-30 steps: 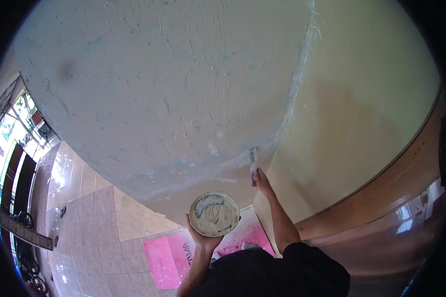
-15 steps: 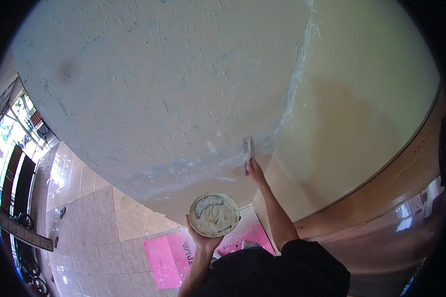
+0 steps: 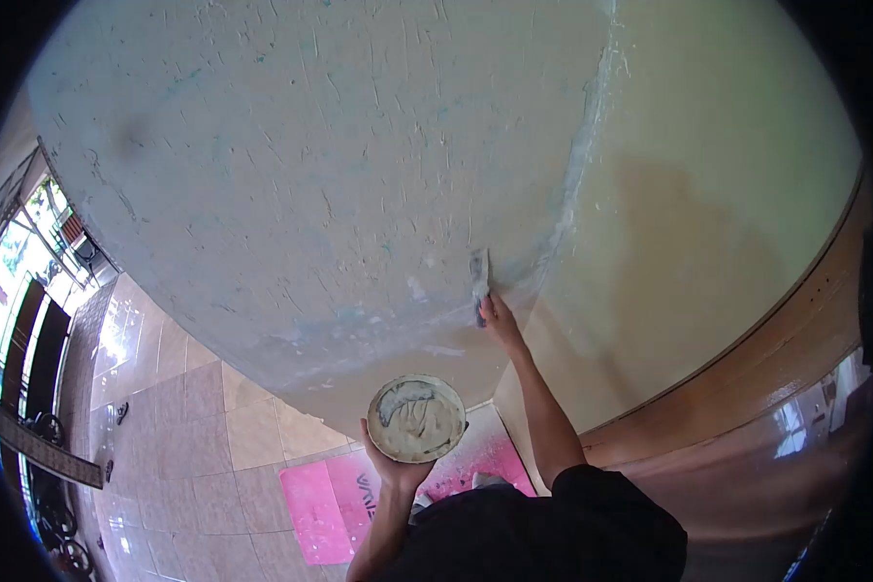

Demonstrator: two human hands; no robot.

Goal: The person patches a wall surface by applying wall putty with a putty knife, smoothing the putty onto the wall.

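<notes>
Putty knife is pressing its blade flat against the rough pale wall, just left of the corner seam; the right hand is gripping its handle with fingers closed, arm reaching up. Nearer, the left hand is cupping a round dish smeared with pale filler from beneath, fingers curled around its rim. Pink sheet is lying on the tiled floor below.

One view is given, taken from a camera worn on the head. It is pointed forward and up at a wall that is seen close by. The picture is bent round at the edges, and the floor is seen far below.
</notes>
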